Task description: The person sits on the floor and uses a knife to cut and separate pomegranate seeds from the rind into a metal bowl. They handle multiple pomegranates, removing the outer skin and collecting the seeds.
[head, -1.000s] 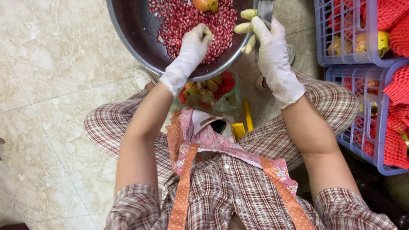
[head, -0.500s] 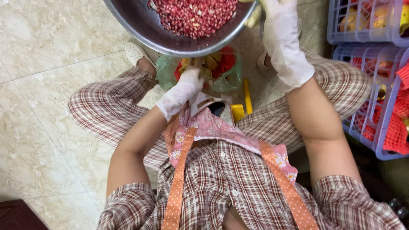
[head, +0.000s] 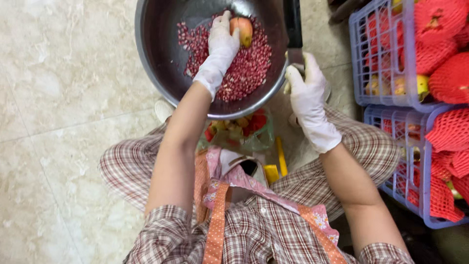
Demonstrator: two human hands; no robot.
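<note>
We see a piece of orange-yellow pomegranate peel (head: 243,30) lying on the red seeds near the far side of a big round grey metal bowl (head: 156,63). Our left hand (head: 221,51), in a thin white glove, is inside the bowl. Its fingers are curled a little around the peel and touch it, and the palm rests on the heap of shiny red pomegranate seeds (head: 249,68). The seeds fill the middle and the right part of the bowl; the left part is bare metal.

Our right hand (head: 308,95), also in a white glove, is just outside the right edge of the bowl. It is closed around the handle of a knife with a flat dark blade (head: 292,29), and the blade lies over the bowl's right rim.

Under the near edge of the bowl sits a clear plastic bag of red and yellow peel scraps (head: 239,129), between our knees in checked trousers. A yellow stick-shaped thing (head: 281,156) lies beside it on the pale stone floor (head: 63,98).

At the right edge of the floor stand two purple plastic crates (head: 381,54) with fruit wrapped in red foam nets (head: 439,34).
</note>
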